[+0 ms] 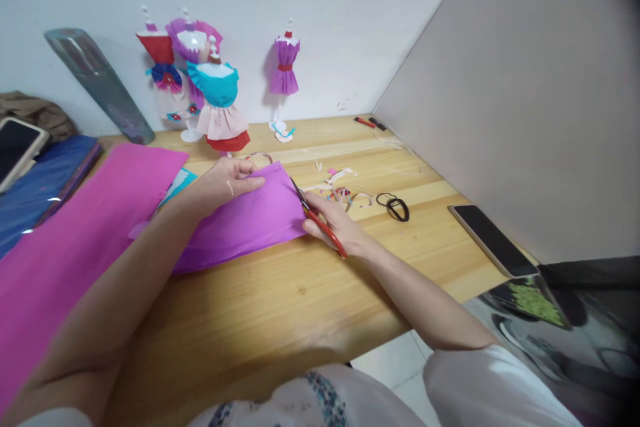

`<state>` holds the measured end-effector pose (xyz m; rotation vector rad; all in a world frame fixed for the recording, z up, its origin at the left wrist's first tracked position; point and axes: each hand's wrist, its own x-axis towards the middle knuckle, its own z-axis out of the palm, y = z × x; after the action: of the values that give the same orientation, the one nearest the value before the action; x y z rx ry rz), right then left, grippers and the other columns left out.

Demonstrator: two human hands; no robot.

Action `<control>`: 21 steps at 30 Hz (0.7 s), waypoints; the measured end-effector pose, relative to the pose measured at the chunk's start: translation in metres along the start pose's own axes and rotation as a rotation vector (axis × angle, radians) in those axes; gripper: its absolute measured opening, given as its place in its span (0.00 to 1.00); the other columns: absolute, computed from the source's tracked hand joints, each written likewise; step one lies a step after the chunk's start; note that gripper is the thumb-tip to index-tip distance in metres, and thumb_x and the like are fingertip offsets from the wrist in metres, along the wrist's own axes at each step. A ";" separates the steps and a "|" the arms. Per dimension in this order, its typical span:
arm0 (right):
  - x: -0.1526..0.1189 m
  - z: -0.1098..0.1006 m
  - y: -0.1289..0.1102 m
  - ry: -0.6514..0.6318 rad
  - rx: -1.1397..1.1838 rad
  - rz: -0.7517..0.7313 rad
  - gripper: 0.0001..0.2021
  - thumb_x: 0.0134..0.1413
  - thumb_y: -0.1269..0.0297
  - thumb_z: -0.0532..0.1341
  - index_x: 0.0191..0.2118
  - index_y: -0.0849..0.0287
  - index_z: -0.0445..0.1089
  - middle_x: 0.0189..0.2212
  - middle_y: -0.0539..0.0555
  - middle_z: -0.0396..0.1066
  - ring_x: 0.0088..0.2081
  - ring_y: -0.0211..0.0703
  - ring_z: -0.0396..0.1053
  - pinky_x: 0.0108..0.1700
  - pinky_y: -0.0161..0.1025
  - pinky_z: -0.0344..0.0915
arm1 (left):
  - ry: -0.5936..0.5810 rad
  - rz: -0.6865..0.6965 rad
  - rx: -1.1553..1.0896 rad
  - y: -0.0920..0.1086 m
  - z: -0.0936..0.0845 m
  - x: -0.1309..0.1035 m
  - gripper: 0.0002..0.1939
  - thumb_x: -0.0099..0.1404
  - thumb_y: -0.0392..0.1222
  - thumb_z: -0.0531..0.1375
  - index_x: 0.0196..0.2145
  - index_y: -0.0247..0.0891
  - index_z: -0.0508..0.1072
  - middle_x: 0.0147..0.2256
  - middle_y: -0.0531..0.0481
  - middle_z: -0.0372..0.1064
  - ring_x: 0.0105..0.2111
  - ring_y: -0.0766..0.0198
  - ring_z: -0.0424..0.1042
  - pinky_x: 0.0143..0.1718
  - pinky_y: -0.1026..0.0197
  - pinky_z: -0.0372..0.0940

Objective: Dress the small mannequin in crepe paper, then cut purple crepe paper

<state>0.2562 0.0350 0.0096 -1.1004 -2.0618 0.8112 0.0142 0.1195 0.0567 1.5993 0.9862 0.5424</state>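
Observation:
A folded sheet of purple paper [250, 220] lies over the wooden table. My left hand [227, 183] grips its upper edge, thumb on top and fingers curled behind. At the sheet's right end, my right hand [333, 223] is closed round red-handled scissors [323, 230]. The dark blades point up and away, beside the paper's right edge. Whether the blades touch the paper is hard to tell. Under my left forearm lies a long pink sheet [90, 213], with a piece of turquoise paper [180, 185] at its edge.
Small dress forms in paper outfits [217, 93] stand along the wall, near a grey bottle [100, 83]. Paper scraps [340, 192], black hair ties [397, 209] and a phone [493, 240] lie right. A blue folder [45, 187] with another phone [17, 147] is left.

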 end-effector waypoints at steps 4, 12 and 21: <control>0.001 0.001 -0.001 0.004 -0.008 -0.010 0.17 0.60 0.47 0.56 0.37 0.56 0.59 0.28 0.49 0.58 0.29 0.40 0.56 0.34 0.39 0.54 | 0.012 0.014 0.009 0.002 0.001 -0.001 0.17 0.54 0.53 0.66 0.30 0.35 0.74 0.26 0.51 0.71 0.27 0.62 0.71 0.29 0.61 0.66; 0.000 0.001 -0.001 0.003 -0.007 0.020 0.16 0.60 0.48 0.56 0.34 0.56 0.57 0.27 0.48 0.57 0.29 0.39 0.55 0.33 0.38 0.53 | -0.013 0.042 0.030 0.000 -0.002 0.000 0.21 0.54 0.57 0.66 0.31 0.35 0.74 0.30 0.49 0.73 0.29 0.61 0.72 0.29 0.61 0.66; -0.001 0.004 0.002 0.033 -0.041 0.032 0.16 0.60 0.49 0.57 0.32 0.56 0.56 0.25 0.46 0.55 0.27 0.37 0.54 0.31 0.36 0.52 | -0.009 0.029 0.029 -0.002 -0.003 0.000 0.20 0.55 0.56 0.65 0.32 0.35 0.75 0.31 0.48 0.75 0.30 0.60 0.73 0.30 0.61 0.67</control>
<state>0.2548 0.0340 0.0051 -1.1640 -2.0465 0.7652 0.0115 0.1213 0.0559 1.6424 0.9693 0.5430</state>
